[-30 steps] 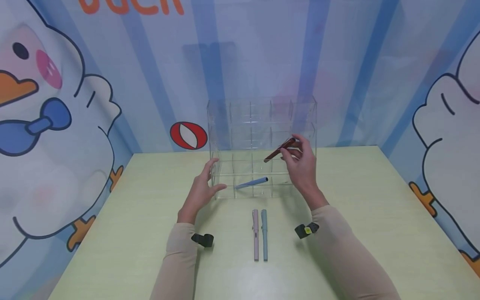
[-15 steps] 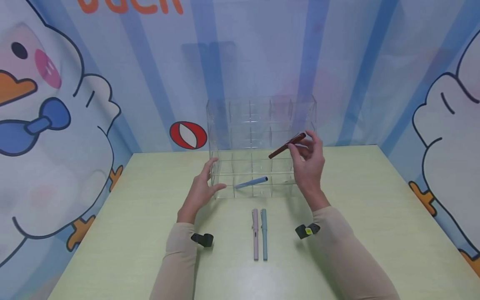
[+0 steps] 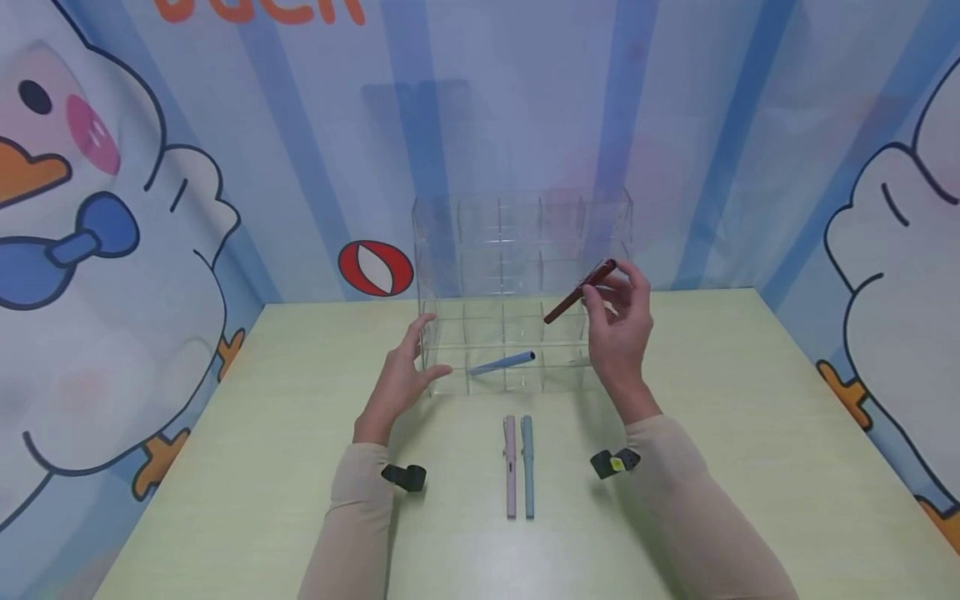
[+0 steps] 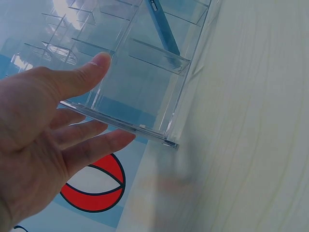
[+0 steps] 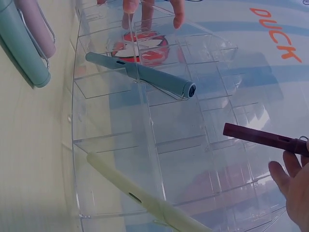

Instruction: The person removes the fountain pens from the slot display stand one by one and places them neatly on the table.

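A clear plastic organizer [image 3: 500, 218] with rows of compartments stands at the back of the table. At its left side my left hand [image 3: 396, 387] holds the side wall, thumb in front and fingers outside. My right hand [image 3: 621, 332] pinches a dark red pen [image 3: 567, 305] by its capped upper part, tilted, lower end pointing left over the organizer's right half. A blue pen [image 3: 501, 363] leans in the front row, its capped end up. In the right wrist view a pale green pen [image 5: 130, 191] leans in another front compartment.
A pale purple pen [image 3: 511, 479] and a blue-green pen [image 3: 528, 479] lie side by side on the table [image 3: 247, 483] in front of the organizer. Right behind the organizer hangs a striped cartoon backdrop [image 3: 517, 108].
My right hand has drawn back to the right with the dark red pen, then the pen tipped a little steeper. My left hand has stayed at the organizer's side.
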`<state>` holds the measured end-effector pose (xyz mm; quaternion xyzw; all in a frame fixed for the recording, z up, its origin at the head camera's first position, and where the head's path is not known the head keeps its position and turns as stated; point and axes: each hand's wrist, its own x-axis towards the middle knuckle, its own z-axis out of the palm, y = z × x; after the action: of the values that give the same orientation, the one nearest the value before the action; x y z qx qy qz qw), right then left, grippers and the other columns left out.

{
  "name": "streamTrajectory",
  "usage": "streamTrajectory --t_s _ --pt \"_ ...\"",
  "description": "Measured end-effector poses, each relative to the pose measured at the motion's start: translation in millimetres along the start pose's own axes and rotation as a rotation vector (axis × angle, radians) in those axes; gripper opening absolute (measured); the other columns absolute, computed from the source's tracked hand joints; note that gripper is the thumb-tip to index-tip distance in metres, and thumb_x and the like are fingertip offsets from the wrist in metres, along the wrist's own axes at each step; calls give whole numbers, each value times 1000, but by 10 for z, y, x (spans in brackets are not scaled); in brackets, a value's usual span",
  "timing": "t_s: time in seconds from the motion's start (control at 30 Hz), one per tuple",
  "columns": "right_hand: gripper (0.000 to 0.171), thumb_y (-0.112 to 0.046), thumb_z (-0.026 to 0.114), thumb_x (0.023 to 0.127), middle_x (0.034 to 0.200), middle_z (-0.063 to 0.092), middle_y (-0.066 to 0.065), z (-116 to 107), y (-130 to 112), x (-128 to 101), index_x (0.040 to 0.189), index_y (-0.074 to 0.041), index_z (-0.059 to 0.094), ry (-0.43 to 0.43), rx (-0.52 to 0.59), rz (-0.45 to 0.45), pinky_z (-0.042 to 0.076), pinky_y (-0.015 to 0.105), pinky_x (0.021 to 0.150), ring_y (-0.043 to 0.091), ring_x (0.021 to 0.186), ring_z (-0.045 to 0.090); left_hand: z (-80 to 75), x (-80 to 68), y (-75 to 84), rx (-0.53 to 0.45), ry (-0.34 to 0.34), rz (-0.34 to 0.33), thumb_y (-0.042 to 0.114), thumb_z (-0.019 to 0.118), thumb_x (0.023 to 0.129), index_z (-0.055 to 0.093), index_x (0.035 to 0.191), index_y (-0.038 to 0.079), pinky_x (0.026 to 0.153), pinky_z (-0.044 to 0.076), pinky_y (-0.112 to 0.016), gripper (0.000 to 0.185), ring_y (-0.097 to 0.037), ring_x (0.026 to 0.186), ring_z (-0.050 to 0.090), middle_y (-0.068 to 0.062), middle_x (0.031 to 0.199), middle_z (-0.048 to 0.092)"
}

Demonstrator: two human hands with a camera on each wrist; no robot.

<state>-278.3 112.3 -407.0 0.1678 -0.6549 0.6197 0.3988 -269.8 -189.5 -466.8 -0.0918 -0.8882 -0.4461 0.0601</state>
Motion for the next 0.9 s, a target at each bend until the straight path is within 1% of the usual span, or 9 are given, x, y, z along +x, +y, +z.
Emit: streamTrajectory --t_s 0.1,0.17,0.4,0.53,0.73,0.9 --pt "45 0 61 98 111 62 21 -2 -5 -10 140 -1 43 -12 39 2 59 27 76 25 94 65 3 2 0 2 1 -9 16 80 86 25 155 31 105 40 -59 89 -44 136 44 -16 159 33" --pt "46 2 59 99 112 60 21 -3 -12 -18 141 -1 41 -22 55 1 60 27 73 26 95 64 4 2 -2 1 0 -13 16 80 87 25 155 32 105 40 -60 89 -44 136 43 -16 159 33" --pt "45 -1 55 101 112 56 16 -25 -25 -47 143 -6 39 -63 99 23 60 27 67 21 98 62 2 6 -3 -3 -2 -3 15 80 86 26 155 30 106 40 -59 89 -45 136 44 -18 159 33" --pt "45 0 54 101 111 56 14 -51 -45 -58 143 -6 38 -85 93 44 60 28 65 20 97 62 -1 12 5 -1 -2 -3 15 80 86 25 155 30 106 40 -59 90 -44 135 44 -18 159 33" --pt "46 2 51 101 109 54 12 -114 -111 -76 144 -5 35 -129 97 125 60 29 65 21 95 61 2 24 -3 -1 1 -7 16 80 86 26 155 33 106 40 -58 89 -43 136 45 -18 158 34" --pt "47 2 49 102 111 52 14 -183 -207 -62 145 -4 33 -210 83 223 61 31 63 21 94 60 3 21 -9 2 -1 -4 15 80 86 26 155 30 106 40 -58 89 -43 135 45 -19 158 34"
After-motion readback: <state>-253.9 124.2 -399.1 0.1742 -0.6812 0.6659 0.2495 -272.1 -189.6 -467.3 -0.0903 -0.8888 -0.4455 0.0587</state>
